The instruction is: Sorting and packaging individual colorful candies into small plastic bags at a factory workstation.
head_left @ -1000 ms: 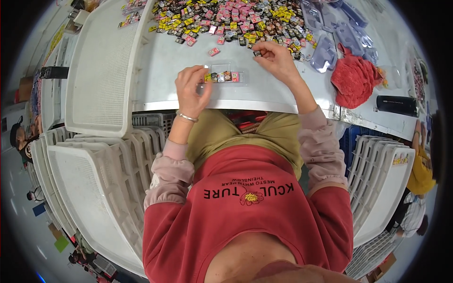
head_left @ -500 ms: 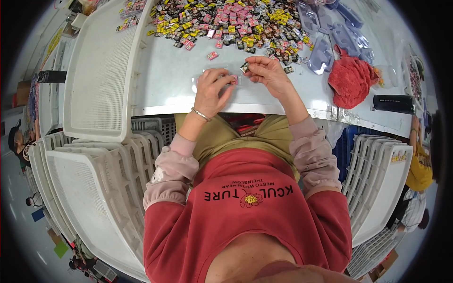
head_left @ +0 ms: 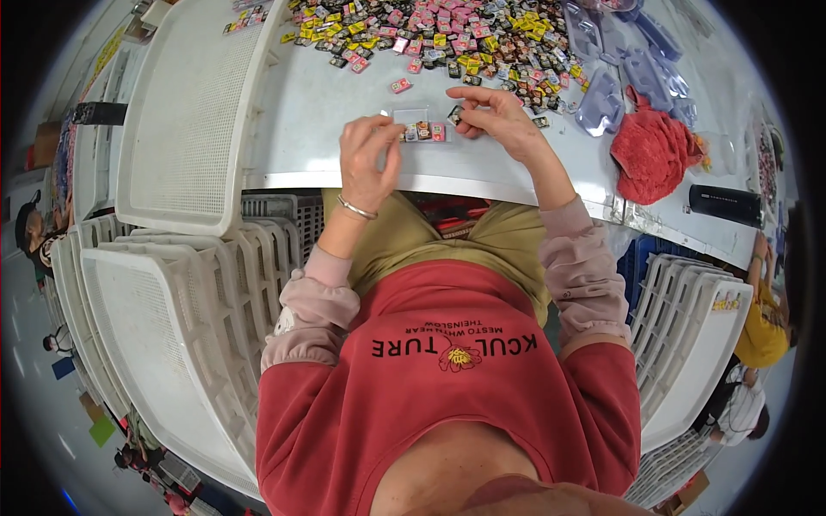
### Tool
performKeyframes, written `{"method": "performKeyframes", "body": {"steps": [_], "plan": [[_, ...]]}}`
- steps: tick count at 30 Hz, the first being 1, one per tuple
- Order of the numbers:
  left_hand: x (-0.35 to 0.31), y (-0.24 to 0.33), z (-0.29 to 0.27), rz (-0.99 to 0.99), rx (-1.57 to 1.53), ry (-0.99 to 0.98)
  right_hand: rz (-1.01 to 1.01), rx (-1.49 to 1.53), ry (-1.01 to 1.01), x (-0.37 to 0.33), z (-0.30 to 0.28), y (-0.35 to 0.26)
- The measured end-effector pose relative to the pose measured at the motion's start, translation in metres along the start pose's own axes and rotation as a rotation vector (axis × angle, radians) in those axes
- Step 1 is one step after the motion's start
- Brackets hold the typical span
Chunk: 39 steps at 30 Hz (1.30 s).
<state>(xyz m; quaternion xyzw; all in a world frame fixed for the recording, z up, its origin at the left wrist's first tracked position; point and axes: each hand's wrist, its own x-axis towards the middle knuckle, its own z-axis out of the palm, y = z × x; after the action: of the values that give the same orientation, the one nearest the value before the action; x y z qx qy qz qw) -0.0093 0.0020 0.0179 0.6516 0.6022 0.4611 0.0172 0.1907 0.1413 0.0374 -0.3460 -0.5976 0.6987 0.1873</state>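
A shallow clear plastic tray (head_left: 416, 113) lies on the table in front of me, with a short row of small printed blocks (head_left: 423, 131) in it, dark, white and pink. My left hand (head_left: 368, 157) is at the tray's left end, its fingers bent and closed on that edge. Between thumb and fingertips, my right hand (head_left: 506, 126) pinches a small dark block (head_left: 454, 114) just beyond the tray's right end. One loose pink block (head_left: 401, 85) sits on the table past the tray. Behind it spreads a large pile of pink, yellow and black blocks (head_left: 465, 39).
A white mesh tray (head_left: 185, 120) stands left of the work area. On the right are clear moulded plastic pieces (head_left: 600, 103), a red cloth (head_left: 651, 155) and a black cylinder (head_left: 725, 205). Stacked white crates (head_left: 172, 344) flank me. Other people are at the far sides.
My left hand has shifted left off the row, so the blocks in the clear tray show. My right hand still holds the small dark block, with its index finger now stretched out. The view has shifted slightly.
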Motion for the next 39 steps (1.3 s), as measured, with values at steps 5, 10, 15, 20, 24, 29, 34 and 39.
{"method": "performKeyframes", "body": {"steps": [5,10,15,20,24,29,34,39], "plan": [[0.012,-0.016,-0.018,-0.096,0.012,0.092,0.028,0.110,0.027,-0.009,-0.001,0.007],[0.011,-0.008,-0.007,0.044,0.123,-0.132,0.014,0.079,0.206,-0.010,0.005,0.018],[0.006,-0.006,0.012,0.065,0.204,-0.197,-0.082,-0.025,0.401,-0.010,0.033,0.038],[-0.001,-0.005,0.016,0.065,0.269,-0.239,-0.263,-0.467,0.570,-0.017,0.051,0.039],[0.000,0.001,0.016,0.061,0.290,-0.241,-0.304,-0.520,0.695,-0.016,0.062,0.041],[0.000,0.002,0.017,0.122,0.341,-0.272,-0.280,-0.333,0.787,-0.013,0.061,0.045],[-0.001,0.000,0.017,0.091,0.317,-0.281,-0.445,-0.723,0.724,-0.017,0.067,0.041],[-0.001,-0.001,0.012,0.081,0.285,-0.316,-0.396,-0.726,0.476,-0.025,0.041,0.023]]}}
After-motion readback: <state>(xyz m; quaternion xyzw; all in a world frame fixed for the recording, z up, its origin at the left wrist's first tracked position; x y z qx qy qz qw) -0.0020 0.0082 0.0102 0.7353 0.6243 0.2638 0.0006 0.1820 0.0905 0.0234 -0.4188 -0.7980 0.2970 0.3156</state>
